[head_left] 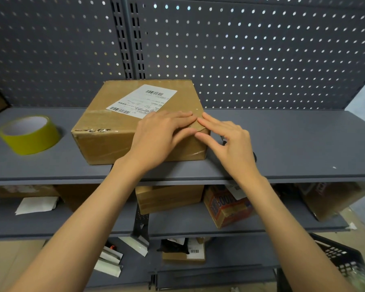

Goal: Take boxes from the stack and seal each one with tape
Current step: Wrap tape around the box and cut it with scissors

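A brown cardboard box [118, 114] with a white shipping label [142, 100] stands on the grey shelf [282, 144]. My left hand [160, 133] lies flat over the box's near right top edge, fingers straight and pressing down. My right hand [226, 135] touches the box's right corner with straight fingertips, close to the left fingertips. Clear tape shows along the box's front right corner. A roll of yellow tape [29, 134] lies flat on the shelf, left of the box.
A grey pegboard [261, 60] backs the shelf. The lower shelf holds more cardboard boxes [169, 197], an orange printed box [226, 205] and white paper [36, 205]. Lower down lie small packets and a black basket [341, 262] at the right.
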{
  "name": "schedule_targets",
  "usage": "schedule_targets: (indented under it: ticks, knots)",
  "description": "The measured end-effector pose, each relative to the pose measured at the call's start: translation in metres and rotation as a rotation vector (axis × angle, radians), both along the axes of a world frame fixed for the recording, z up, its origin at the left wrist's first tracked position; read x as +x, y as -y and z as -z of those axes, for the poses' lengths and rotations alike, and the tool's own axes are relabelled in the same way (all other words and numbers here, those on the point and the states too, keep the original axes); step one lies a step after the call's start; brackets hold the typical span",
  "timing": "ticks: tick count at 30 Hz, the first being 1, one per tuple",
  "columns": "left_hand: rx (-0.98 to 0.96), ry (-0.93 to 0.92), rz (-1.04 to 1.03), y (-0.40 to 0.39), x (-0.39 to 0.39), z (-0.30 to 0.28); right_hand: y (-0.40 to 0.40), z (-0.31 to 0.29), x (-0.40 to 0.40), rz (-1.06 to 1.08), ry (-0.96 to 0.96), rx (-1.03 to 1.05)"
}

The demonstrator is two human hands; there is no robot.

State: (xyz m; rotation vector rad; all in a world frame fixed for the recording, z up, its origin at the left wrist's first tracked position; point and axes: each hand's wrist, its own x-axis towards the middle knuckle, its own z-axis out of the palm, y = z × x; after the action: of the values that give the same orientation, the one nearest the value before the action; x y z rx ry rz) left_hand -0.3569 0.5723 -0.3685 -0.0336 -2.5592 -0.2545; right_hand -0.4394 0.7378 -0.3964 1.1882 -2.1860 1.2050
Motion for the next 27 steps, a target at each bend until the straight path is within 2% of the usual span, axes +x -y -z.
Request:
schedule_targets:
  ticks: [3, 6, 8, 18, 27]
  knots:
    - [-0.058, -0.019, -0.006, 0.000, -0.001, 0.003, -0.008, -0.013, -0.003, -0.107, 0.154, 0.082]
    - [-0.119, -0.078, -0.012, -0.001, -0.001, 0.005, -0.005, -0.016, -0.002, -0.077, 0.085, 0.092]
    - [-0.139, -0.095, -0.006, -0.001, 0.000, 0.007, -0.002, -0.011, 0.000, -0.089, 0.109, 0.047]
    - [-0.129, -0.154, -0.013, -0.004, -0.001, 0.010, 0.004, 0.004, -0.003, -0.064, 0.033, -0.120]
    - [-0.096, -0.163, -0.020, -0.010, 0.002, 0.011, -0.004, -0.006, -0.001, -0.118, 0.148, -0.038]
